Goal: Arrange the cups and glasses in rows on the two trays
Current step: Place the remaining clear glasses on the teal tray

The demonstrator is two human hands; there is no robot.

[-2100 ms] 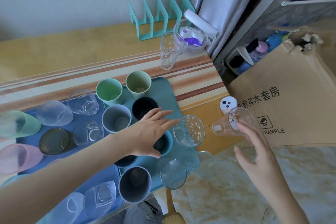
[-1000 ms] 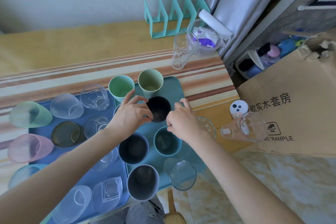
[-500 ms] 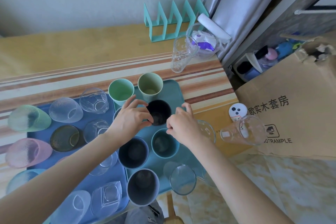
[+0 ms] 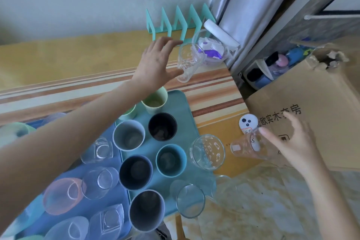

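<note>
A teal tray (image 4: 187,107) holds rows of opaque cups, among them a black cup (image 4: 162,126) and a teal cup (image 4: 170,160). Beside it, a blue tray (image 4: 116,185) carries clear and tinted glasses. My left hand (image 4: 157,62) reaches, fingers spread, toward a tall clear glass (image 4: 188,62) on the striped cloth, just short of it. My right hand (image 4: 290,142) is open next to a clear glass (image 4: 245,147) at the table's right edge. A printed clear glass (image 4: 207,152) stands at the teal tray's right rim.
A teal rack (image 4: 175,22) and a jug (image 4: 212,50) holding a purple packet stand at the back. A big cardboard box (image 4: 311,103) leans at the table's right side. A white round tag (image 4: 248,122) lies near the table edge.
Both hands left the black cup on the teal tray. My left hand moved up and back to the tall glass; my right hand swung right to the glass at the table edge.
</note>
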